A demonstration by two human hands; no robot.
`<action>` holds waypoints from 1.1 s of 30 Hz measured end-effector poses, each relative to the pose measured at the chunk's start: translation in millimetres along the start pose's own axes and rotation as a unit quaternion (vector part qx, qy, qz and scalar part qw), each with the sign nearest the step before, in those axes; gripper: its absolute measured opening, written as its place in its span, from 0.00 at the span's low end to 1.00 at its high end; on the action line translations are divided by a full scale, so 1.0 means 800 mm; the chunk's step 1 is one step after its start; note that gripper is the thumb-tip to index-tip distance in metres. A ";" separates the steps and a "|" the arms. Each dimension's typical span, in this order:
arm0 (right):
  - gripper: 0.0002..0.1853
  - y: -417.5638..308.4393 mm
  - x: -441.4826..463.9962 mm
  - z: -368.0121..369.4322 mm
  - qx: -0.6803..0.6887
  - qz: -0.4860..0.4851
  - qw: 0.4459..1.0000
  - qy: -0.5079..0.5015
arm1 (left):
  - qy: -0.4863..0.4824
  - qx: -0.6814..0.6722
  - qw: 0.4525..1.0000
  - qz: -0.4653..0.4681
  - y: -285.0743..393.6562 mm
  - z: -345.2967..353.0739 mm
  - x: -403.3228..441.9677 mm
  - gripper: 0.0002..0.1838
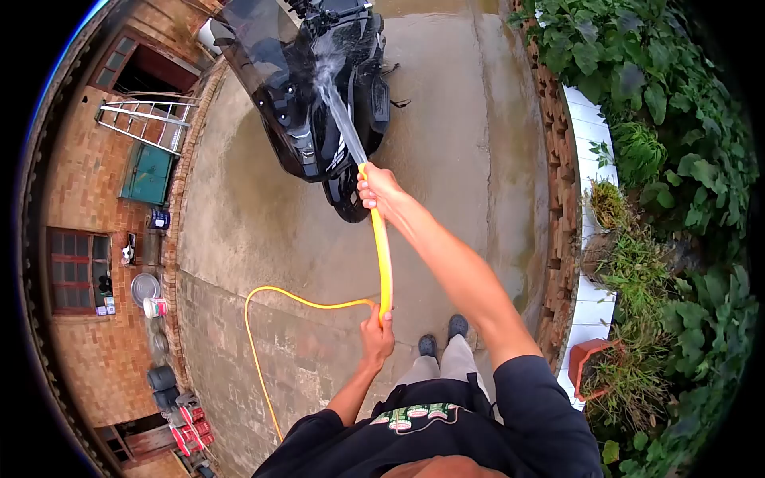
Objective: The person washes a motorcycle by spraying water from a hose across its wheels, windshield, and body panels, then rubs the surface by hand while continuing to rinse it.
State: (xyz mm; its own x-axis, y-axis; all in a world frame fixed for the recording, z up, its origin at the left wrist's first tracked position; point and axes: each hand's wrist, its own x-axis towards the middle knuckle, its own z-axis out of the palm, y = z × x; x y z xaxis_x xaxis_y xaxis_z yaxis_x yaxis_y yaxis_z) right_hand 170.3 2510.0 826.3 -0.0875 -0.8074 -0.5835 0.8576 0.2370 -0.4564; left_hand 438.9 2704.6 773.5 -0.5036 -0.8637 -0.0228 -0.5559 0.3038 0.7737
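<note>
My right hand (379, 190) is wrapped round a yellow hose (383, 259) close to its outlet. Lower on the same hose, my left hand (377, 338) grips it in front of my body. From the hose end a stream of water (344, 127) shoots forward and splashes on a black motorcycle (299, 135) with a dark windshield (255, 44). The motorcycle stands upright, its front wheel (346, 195) towards me. Past my left hand the hose loops left and runs down beside me.
Wet concrete (446, 159) lies around the motorcycle. Along the left brick wall stand a ladder (147, 121), a teal cabinet (147, 173) and a white bucket (156, 307). A low brick border (562, 199), leafy plants (637, 64) and an orange planter (586, 362) line the right.
</note>
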 end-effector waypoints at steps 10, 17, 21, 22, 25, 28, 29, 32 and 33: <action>0.13 -0.121 -0.027 0.107 -0.043 -0.116 0.992 -0.013 | 0.020 -0.063 0.998 -0.009 0.096 -0.044 0.087 0.17; 0.12 -0.172 0.009 0.111 -0.040 -0.168 0.985 0.023 | 0.025 -0.079 0.996 0.023 0.092 -0.056 0.153 0.16; 0.12 -0.173 0.026 0.122 -0.048 -0.137 0.989 0.026 | 0.001 -0.077 0.996 0.044 0.083 -0.058 0.171 0.16; 0.12 -0.175 0.031 0.122 -0.045 -0.133 0.990 0.025 | 0.003 -0.098 0.994 0.038 0.082 -0.059 0.173 0.17; 0.12 -0.181 0.045 0.110 0.003 -0.160 0.986 0.051 | 0.004 -0.081 0.997 0.016 0.079 -0.068 0.195 0.18; 0.12 -0.162 0.083 0.073 -0.054 -0.087 0.993 0.064 | -0.057 -0.047 0.997 0.026 0.066 -0.071 0.197 0.18; 0.12 -0.155 0.091 0.061 -0.049 -0.085 0.993 0.067 | -0.061 -0.044 0.997 0.024 0.055 -0.067 0.194 0.18; 0.12 -0.149 0.107 0.036 -0.081 -0.056 0.992 0.084 | -0.084 -0.034 0.996 0.007 0.030 -0.041 0.200 0.19; 0.12 -0.153 0.115 0.033 -0.080 -0.056 0.992 0.085 | -0.093 -0.055 0.994 -0.005 0.025 -0.031 0.204 0.19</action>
State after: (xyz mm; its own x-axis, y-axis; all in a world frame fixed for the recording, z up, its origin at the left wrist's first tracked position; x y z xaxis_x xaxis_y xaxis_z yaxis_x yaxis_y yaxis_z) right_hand 70.8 2392.4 846.4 -0.2738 -0.7340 -0.6216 0.7477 0.2441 -0.6176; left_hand 361.5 2559.7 800.9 -0.6178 -0.7737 -0.1400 -0.4906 0.2402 0.8376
